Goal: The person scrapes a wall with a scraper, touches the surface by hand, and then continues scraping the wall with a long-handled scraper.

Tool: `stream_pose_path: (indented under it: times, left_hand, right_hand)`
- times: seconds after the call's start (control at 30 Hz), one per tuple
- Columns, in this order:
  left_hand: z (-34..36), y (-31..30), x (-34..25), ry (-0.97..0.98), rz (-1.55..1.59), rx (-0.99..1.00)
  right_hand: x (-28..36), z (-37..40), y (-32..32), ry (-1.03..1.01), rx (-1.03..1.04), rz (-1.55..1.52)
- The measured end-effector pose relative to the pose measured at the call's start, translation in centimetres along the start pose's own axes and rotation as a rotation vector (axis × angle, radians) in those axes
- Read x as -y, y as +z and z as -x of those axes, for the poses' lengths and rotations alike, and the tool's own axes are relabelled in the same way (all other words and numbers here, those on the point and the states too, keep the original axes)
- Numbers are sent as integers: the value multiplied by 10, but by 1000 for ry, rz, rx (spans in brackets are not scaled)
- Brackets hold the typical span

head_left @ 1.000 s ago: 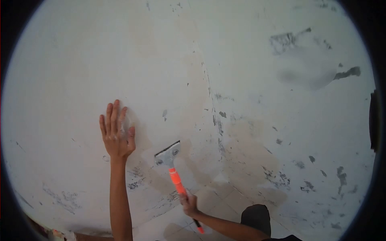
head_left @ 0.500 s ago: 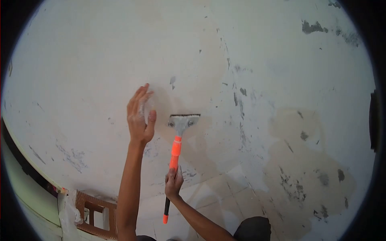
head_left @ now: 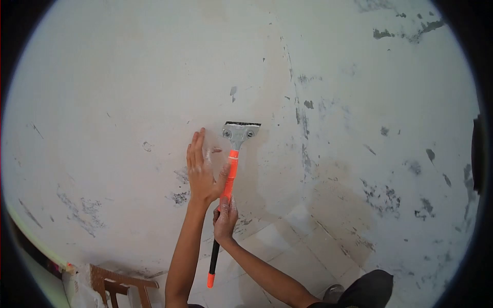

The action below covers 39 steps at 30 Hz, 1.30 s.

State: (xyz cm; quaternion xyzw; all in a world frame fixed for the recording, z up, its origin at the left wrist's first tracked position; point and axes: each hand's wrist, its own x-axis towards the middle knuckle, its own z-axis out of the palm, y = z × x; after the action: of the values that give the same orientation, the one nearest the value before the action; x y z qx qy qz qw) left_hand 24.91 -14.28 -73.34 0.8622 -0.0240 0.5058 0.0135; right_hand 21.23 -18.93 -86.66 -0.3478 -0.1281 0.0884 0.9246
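Note:
A scraper (head_left: 232, 169) with an orange and black handle and a wide metal head stands out in front of the wall, its dark blade edge pointing up. My right hand (head_left: 225, 220) is wrapped round the handle below its orange section. Just left of the handle is my left hand (head_left: 202, 172), fingers stretched upward and dusted with white powder; its thumb overlaps the orange grip in this view. Behind both hands is the pale wall (head_left: 154, 92), marked with grey patches and scrapes.
White floor tiles (head_left: 292, 259) meet the wall's foot. A brown plastic stool (head_left: 123, 280) is at the lower left, near whitish plastic. My dark-clothed knee (head_left: 367, 290) shows at the lower right.
My left hand has come rightward to the scraper's handle. The scraper head sits higher in view, with my right hand still around the handle. The camera view has shifted a little.

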Motion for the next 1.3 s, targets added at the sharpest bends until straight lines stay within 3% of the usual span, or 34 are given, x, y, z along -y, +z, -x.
stream_pose_path:
  times: [0.17, 0.23, 0.37, 0.43, 0.73, 1.03, 1.3]
  left_hand:
    - [16, 2, 15, 109, -47, 33]
    - [16, -1, 21, 60, -8, 9]
    - [17, 6, 19, 45, 10, 14]
    - [24, 15, 15, 93, 43, 28]
    - [46, 30, 12, 53, -48, 144]
    - [58, 57, 13, -7, -106, 266]
    - [40, 67, 8, -32, -136, 244]
  right_hand:
    - [-33, -3, 20, -116, -94, 3]
    - [-32, -1, 18, -4, -43, 50]
    - [-29, 11, 3, 18, -57, 130]
    - [-31, 16, -12, -63, -38, 170]
    - [-46, 22, -47, 152, 34, 106]
    - [-47, 17, -46, 142, -35, 128]
    - [-28, -7, -43, 113, 9, 241]
